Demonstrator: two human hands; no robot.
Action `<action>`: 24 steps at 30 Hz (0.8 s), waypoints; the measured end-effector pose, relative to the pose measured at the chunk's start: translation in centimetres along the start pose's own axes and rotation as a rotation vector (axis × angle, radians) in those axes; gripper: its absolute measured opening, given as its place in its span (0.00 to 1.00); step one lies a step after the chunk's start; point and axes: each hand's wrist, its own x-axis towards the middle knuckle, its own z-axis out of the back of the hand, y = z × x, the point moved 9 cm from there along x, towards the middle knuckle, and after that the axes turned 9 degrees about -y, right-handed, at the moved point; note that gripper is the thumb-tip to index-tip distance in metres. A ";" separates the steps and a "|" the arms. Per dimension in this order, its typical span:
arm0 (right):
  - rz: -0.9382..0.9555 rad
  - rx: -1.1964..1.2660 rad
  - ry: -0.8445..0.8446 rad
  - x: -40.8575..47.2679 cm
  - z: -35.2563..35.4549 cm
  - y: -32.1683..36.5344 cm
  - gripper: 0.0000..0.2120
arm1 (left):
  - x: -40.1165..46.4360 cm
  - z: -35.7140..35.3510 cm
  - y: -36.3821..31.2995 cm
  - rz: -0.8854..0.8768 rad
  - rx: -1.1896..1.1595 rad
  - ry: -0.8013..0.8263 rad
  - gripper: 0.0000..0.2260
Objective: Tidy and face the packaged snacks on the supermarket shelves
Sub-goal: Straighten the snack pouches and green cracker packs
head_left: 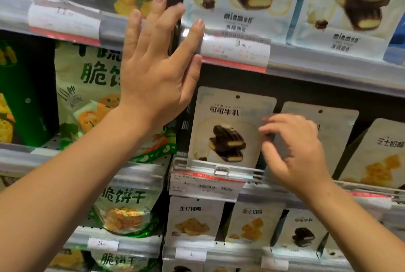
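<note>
Cocoa-milk pouch (228, 131), its long axis upright on the middle shelf, is standing just left of the right hand (293, 149), whose curled fingers are pinching its right edge, while the left hand (157, 61) is pressing spread fingers flat against the upper shelf rail (328, 70).

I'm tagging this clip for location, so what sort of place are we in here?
Most likely a supermarket snack aisle. Tiered shelves hold rows of snack pouches such as the cocoa biscuit pouch, the shelf rail carries a printed price tag, and a red sale label hangs below.
</note>
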 end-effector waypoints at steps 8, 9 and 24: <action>-0.049 -0.068 0.266 -11.2 -6.0 -0.7 0.21 | -17.5 0.3 -6.0 0.110 -0.309 0.616 0.21; -0.033 -0.074 0.252 -11.4 -6.2 -0.7 0.21 | -18.9 0.1 -6.3 0.113 -0.312 0.681 0.22; -0.037 -0.074 -0.008 -12.1 -6.8 -0.8 0.25 | -21.6 1.7 -6.7 0.201 -0.248 0.583 0.28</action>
